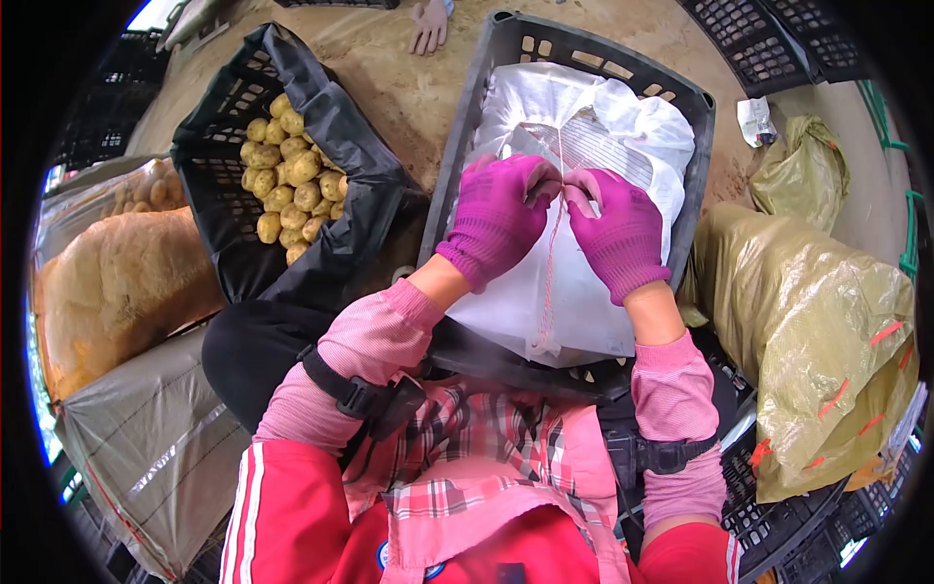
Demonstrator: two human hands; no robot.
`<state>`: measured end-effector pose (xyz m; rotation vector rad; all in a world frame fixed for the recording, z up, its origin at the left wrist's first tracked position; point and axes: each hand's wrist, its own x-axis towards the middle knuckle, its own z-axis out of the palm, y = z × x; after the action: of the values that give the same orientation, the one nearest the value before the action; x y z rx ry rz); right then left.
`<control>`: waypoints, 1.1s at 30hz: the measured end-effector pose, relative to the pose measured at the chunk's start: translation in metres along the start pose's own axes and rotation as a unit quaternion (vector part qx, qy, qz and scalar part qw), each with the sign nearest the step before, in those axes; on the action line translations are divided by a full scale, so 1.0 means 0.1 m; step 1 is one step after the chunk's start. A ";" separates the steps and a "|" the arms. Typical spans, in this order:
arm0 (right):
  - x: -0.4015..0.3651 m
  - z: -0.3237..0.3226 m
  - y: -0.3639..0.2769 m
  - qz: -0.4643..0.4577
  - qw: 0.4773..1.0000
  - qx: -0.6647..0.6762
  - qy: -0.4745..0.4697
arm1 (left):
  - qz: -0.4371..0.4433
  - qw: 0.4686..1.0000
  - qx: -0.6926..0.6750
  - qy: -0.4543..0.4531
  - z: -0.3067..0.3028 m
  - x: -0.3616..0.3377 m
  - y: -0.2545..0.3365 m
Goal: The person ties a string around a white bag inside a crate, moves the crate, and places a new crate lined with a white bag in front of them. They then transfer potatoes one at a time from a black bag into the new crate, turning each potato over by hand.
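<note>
Both my hands wear purple knit gloves. My left hand (pixel 498 216) and my right hand (pixel 621 232) meet fingertip to fingertip, pinching a thin pinkish string (pixel 551 268) between them. The string runs lengthwise over a white plastic liner (pixel 603 292), with a loose tail hanging toward me. This liner is gathered over the top of a black plastic crate (pixel 467 122) directly in front of me. Through a gap in the liner behind my hands, a grey striped sheet (pixel 608 141) shows. What lies beneath the liner is hidden.
At left, potatoes (pixel 297 175) fill a crate with a black liner (pixel 362 185). An orange mesh sack (pixel 126 292) stands beyond it. Yellowish woven sacks (pixel 808 331) lie at right, near stacked black crates (pixel 744 39). Another glove-like hand (pixel 428 27) appears at the top.
</note>
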<state>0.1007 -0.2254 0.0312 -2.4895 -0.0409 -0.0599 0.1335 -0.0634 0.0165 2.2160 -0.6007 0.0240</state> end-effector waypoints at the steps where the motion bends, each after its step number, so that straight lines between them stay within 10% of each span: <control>1: -0.01 0.02 0.00 0.022 1.000 -0.005 0.007 | 0.002 1.000 -0.004 0.000 0.01 0.00 -0.01; 6: 0.04 0.05 0.09 0.224 0.960 0.169 0.001 | -0.079 0.994 -0.067 -0.018 0.03 0.00 -0.01; 12: 0.03 0.03 0.10 0.114 0.969 0.218 0.034 | -0.089 0.994 -0.068 -0.019 0.01 -0.01 -0.05; 19: 0.09 -0.02 0.25 0.200 0.932 0.301 -0.013 | -0.128 0.986 -0.099 -0.025 0.03 0.00 -0.05; 21: 0.10 -0.13 0.18 0.211 0.969 0.084 0.095 | -0.153 0.981 -0.111 -0.033 0.04 0.00 -0.05; 24: 0.08 -0.14 0.12 0.057 0.986 0.146 0.060 | -0.162 0.979 -0.121 -0.036 0.04 -0.01 -0.08; 28: 0.07 -0.11 -0.05 0.184 0.975 -0.004 -0.120 | -0.157 0.982 -0.097 -0.043 0.02 -0.01 -0.05; 31: 0.14 -0.16 0.30 0.226 0.896 0.380 -0.035 | -0.167 0.978 -0.110 -0.057 0.02 0.02 -0.01; 33: 0.15 -0.19 0.28 0.228 0.926 0.301 0.009 | -0.177 0.975 -0.119 -0.070 0.00 0.03 0.01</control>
<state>0.1166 -0.2592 0.0303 -1.8284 0.4597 0.1118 0.1356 -0.0656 0.0177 2.0694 -0.2590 -0.3717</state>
